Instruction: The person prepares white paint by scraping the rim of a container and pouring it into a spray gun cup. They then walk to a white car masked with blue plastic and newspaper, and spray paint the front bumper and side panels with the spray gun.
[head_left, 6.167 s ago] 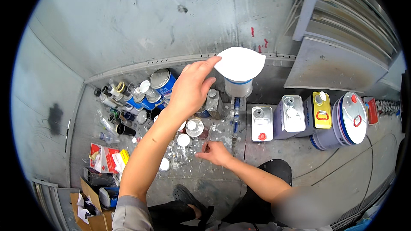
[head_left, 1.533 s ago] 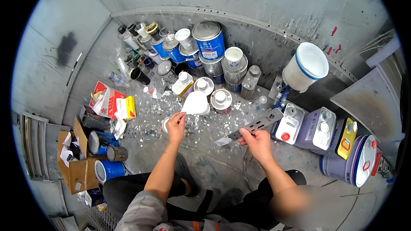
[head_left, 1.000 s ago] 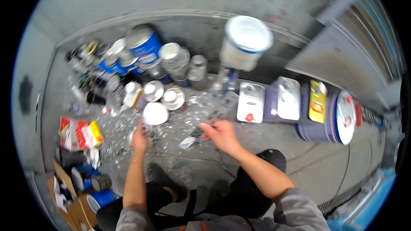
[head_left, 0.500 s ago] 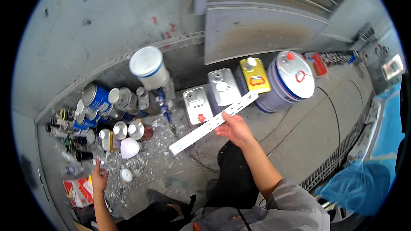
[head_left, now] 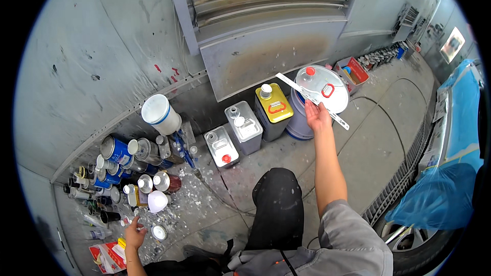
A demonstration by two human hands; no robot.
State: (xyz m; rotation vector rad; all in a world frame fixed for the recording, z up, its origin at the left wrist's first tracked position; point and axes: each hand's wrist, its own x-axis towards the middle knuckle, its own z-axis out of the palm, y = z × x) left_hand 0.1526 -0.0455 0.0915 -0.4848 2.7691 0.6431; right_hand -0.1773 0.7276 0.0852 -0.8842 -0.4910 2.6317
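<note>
My right hand (head_left: 318,116) grips a long white slotted strip, perhaps a mixing stick (head_left: 335,118), with its fingers fairly straight. The strip slants across the front of the big drum's white lid (head_left: 335,101); whether it touches the lid, I cannot tell. Left of the drum stand a yellow-topped metal can (head_left: 276,103) and two silver rectangular cans, the taller one (head_left: 246,128) beside the shorter one (head_left: 221,144). Low at the left, my left hand (head_left: 134,236) is empty with fingers apart, near a round white lid (head_left: 159,232) and a pale cup (head_left: 157,201).
Many paint tins (head_left: 113,149) crowd the left wall. A white bucket (head_left: 161,113) stands behind a blue spray gun (head_left: 182,149). A red box (head_left: 352,71) sits past the drum. At right are a floor grate (head_left: 396,181) and a car wheel (head_left: 417,243) under blue plastic.
My right hand has carried the strip right, from over the silver cans to the drum, and its slant has reversed. The view has swung right. My left hand stays low at the left.
</note>
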